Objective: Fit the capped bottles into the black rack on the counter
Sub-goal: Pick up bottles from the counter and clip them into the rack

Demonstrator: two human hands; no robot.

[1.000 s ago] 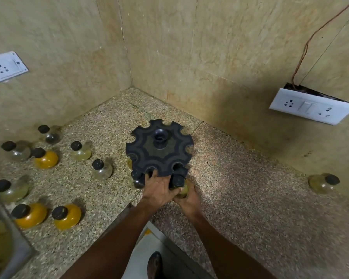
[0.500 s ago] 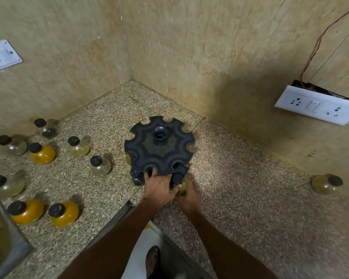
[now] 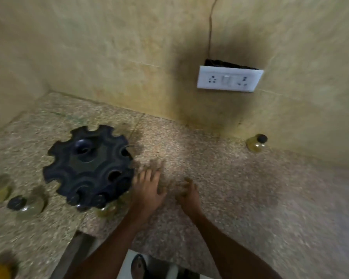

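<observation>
Rack: black rack (image 3: 89,166) is sitting on the speckled worktop (image 3: 240,194), left of both hands, with notched slots around its rim so bottle necks can slide in sideways.
Seated bottles: dark caps (image 3: 98,199) are showing in the near slots, and a yellowish body (image 3: 106,210) is hanging just below the near rim.
Left hand: left hand (image 3: 148,191) is hovering just beside the rack's right edge, fingers (image 3: 147,175) spreading apart and holding nothing.
Right hand: right hand (image 3: 188,195) is hanging near the left one, fingers loosely curling and blurred; apparently empty.
Loose bottles: one capped bottle (image 3: 256,142) is standing well apart by the wall; another (image 3: 26,205) is waiting left of the rack.
Likely step: hands are probably free for fetching another bottle.
</observation>
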